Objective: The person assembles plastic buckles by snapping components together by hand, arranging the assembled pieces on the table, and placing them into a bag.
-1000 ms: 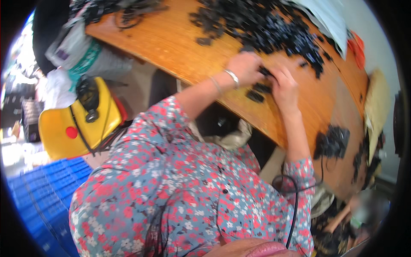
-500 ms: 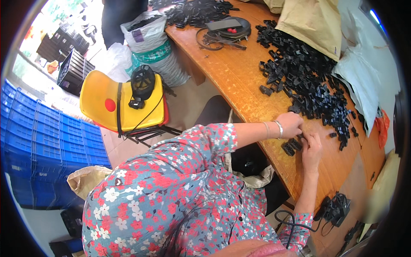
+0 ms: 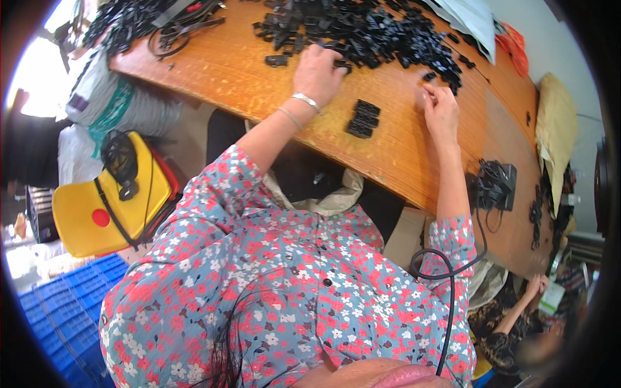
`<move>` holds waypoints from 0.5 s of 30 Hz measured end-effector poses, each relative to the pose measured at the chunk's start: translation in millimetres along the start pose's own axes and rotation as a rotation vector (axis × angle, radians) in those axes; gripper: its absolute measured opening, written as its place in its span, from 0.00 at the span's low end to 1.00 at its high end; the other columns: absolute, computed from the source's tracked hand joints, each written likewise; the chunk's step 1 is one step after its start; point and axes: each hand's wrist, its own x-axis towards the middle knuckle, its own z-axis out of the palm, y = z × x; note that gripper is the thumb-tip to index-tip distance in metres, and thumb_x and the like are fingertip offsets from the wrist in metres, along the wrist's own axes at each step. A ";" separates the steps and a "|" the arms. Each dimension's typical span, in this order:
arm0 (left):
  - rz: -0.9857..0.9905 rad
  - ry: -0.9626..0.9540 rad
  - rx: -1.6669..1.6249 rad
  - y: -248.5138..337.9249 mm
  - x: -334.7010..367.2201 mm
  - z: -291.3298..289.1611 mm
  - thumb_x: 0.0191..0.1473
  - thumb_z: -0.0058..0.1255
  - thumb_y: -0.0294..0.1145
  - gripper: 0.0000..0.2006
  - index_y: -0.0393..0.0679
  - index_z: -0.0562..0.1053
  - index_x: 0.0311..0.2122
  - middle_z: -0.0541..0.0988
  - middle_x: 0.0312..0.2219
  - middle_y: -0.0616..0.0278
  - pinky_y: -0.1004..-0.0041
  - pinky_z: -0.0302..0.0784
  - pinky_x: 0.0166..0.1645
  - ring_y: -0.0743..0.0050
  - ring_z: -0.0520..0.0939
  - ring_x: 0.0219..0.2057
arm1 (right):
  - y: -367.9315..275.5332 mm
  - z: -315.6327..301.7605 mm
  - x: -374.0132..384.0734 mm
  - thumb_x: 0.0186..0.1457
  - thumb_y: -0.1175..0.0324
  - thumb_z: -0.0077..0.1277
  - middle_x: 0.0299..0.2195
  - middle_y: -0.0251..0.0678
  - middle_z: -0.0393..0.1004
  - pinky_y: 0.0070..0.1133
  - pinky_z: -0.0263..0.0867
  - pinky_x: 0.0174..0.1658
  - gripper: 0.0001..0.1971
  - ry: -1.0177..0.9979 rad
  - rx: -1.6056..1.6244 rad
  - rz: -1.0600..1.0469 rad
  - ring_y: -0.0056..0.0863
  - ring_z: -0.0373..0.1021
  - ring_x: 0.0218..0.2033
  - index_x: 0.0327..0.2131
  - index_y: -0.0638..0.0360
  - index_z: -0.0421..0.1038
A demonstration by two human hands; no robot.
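Observation:
My left hand [image 3: 317, 79] is at the near edge of a heap of small black plastic pieces [image 3: 362, 29]. Its bent fingers and thumb close around a black plastic piece [image 3: 343, 65]. To the right, my right hand [image 3: 442, 111] hovers over the table with loosely curved fingers, thumb and forefinger slightly apart. Just beyond its fingertips lies a loose black piece [image 3: 429, 76], and nothing shows between the fingers. Between my hands, a short row of black pieces [image 3: 363, 118] lies side by side on the wooden table [image 3: 272, 97].
Coiled black cable with a box [image 3: 497, 185] sits on the table at the right. Black straps [image 3: 184, 29] lie far left, near a white sack [image 3: 129, 107]. A yellow chair [image 3: 90, 210] and blue crates [image 3: 71, 317] stand left. Another person's arm [image 3: 517, 310] shows lower right.
My hands were close together at the row of black pieces; now they are apart, left at the heap and right near a loose piece. The view has turned and shifted.

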 end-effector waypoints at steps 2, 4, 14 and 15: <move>-0.023 -0.041 -0.023 -0.5 -0.4 -0.7 0.54 0.67 0.34 0.12 0.44 0.81 0.43 0.77 0.42 0.54 0.58 0.76 0.54 0.50 0.77 0.49 | 19.2 1.2 9.6 0.61 0.72 0.60 0.41 0.43 0.78 0.34 0.74 0.44 0.12 0.038 -0.089 0.029 0.43 0.78 0.42 0.48 0.57 0.82; -0.031 -0.074 -0.044 0.4 1.3 0.1 0.54 0.67 0.34 0.12 0.45 0.80 0.42 0.78 0.44 0.54 0.57 0.76 0.55 0.49 0.77 0.51 | 31.8 0.4 21.4 0.61 0.71 0.59 0.46 0.42 0.77 0.36 0.75 0.47 0.14 0.047 -0.216 0.094 0.44 0.78 0.45 0.50 0.53 0.82; 0.011 -0.122 -0.235 9.5 -5.6 -4.0 0.55 0.64 0.27 0.08 0.41 0.81 0.41 0.81 0.33 0.60 0.66 0.80 0.42 0.63 0.84 0.34 | 24.2 4.6 44.3 0.60 0.65 0.63 0.50 0.43 0.75 0.37 0.76 0.50 0.16 -0.094 -0.237 0.066 0.45 0.78 0.47 0.52 0.51 0.81; 0.046 -0.133 -0.230 8.3 -6.9 -4.9 0.55 0.64 0.27 0.08 0.42 0.82 0.41 0.81 0.33 0.60 0.66 0.80 0.42 0.62 0.84 0.35 | 19.9 6.9 41.0 0.60 0.65 0.63 0.50 0.43 0.75 0.37 0.76 0.50 0.16 -0.099 -0.233 0.062 0.45 0.78 0.47 0.52 0.51 0.81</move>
